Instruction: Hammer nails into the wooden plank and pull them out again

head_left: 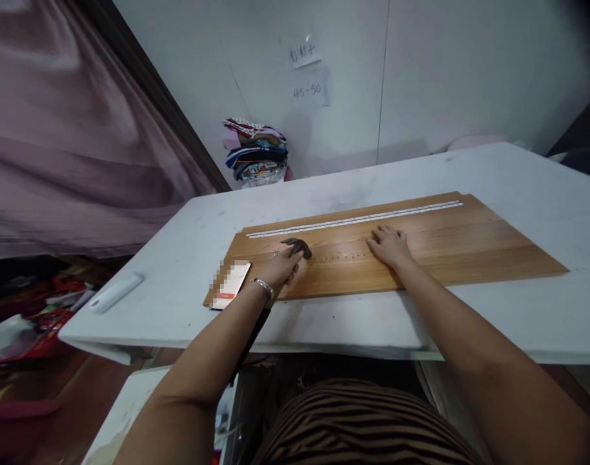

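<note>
head cam: l hand (283, 266) clamped on hammer (302, 248) just below its head, long axis approx 1-to-7 o'clock. row of tiny dots (345, 256) (nails or holes, can't tell) runs 9-to-3, at l hand's 3 o'clock. r hand (392, 247) just off row's 3 o'clock end, fingers a bit apart, on board (459, 242).

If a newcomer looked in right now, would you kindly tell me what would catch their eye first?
Most likely the hammer in the left hand, over the left part of the board. Next, perhaps, the white strip along its far side, and the right hand on the board, beside a row of dots. Beyond the table, a colourful pile of cloth stands by the wall.
</note>
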The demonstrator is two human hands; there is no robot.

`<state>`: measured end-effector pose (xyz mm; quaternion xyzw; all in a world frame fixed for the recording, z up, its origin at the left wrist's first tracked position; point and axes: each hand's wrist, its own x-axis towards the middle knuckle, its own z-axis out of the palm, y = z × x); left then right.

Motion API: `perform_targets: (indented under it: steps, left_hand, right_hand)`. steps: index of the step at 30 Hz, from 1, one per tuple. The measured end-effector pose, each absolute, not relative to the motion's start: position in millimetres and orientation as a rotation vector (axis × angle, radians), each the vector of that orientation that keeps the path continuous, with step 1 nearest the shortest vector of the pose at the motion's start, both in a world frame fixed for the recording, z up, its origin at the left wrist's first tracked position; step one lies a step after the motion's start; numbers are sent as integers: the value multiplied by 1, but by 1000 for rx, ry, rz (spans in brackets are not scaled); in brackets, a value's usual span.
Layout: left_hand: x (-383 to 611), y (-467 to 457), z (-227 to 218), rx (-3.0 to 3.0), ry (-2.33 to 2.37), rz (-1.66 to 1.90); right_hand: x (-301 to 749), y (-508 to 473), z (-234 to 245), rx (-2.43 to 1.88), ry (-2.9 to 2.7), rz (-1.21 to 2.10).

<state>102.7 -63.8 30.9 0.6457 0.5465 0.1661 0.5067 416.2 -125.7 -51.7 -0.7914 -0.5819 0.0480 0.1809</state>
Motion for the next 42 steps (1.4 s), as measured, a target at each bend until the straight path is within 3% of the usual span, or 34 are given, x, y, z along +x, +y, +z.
perform_targets:
  steps: [8,42]
  left_hand:
    - [104,-65,44,1551,1373,381]
    - [100,-64,30,1555,1340,399]
  right_hand:
    - [416,-127,-50,-2258,-1652,144]
    - [416,-127,-49,-2250,-1651,131]
